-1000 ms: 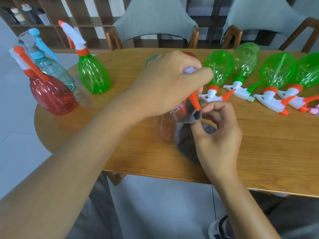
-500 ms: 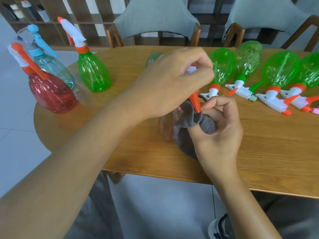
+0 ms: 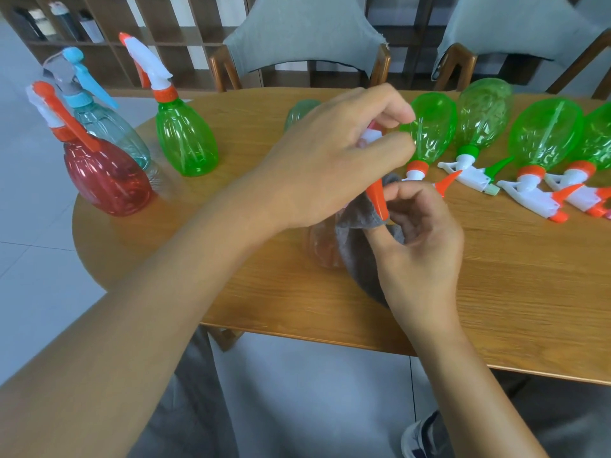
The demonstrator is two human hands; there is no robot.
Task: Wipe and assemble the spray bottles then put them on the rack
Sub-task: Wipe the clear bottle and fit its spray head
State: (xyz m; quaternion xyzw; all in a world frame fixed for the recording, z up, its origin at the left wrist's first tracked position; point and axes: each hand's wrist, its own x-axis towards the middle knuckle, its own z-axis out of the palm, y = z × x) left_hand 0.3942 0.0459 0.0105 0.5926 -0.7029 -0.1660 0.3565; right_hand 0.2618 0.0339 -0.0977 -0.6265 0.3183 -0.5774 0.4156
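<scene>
A person seated at a rounded wooden table (image 3: 496, 292) works on a pale orange-pink spray bottle (image 3: 322, 247) standing near the table's middle, its body mostly hidden behind both hands. The left hand (image 3: 330, 166) curls over the bottle's white spray head (image 3: 370, 137), thumb and fingers pinching it from above, while the orange trigger (image 3: 378, 201) hangs down below the palm. The right hand (image 3: 420, 246), at 5 o'clock from the left, holds a gray cloth (image 3: 357, 256), thumb and bent forefinger pressing a fold of it against the trigger; the rest of the cloth drapes down the bottle's side.

At 9 o'clock from the hands, three assembled bottles stand upright near the table's left edge: a red bottle (image 3: 105, 180) with an orange trigger, a pale blue bottle (image 3: 109, 130) just behind it, and a green bottle (image 3: 185, 140) with an orange collar slightly apart to their right. At 2 o'clock, a row of green bottles lies on its side, spray heads pointing toward the person: one with an orange collar (image 3: 429, 127), one with a green collar and trigger (image 3: 482, 117), another with an orange collar (image 3: 542, 137), and a further one (image 3: 598, 140) cut off by the frame. A further greenish bottle (image 3: 299, 112) shows partly behind the left hand. Two gray-covered chairs (image 3: 297, 31) stand at 12 o'clock beyond the table, with wooden shelving (image 3: 99, 24) behind.
</scene>
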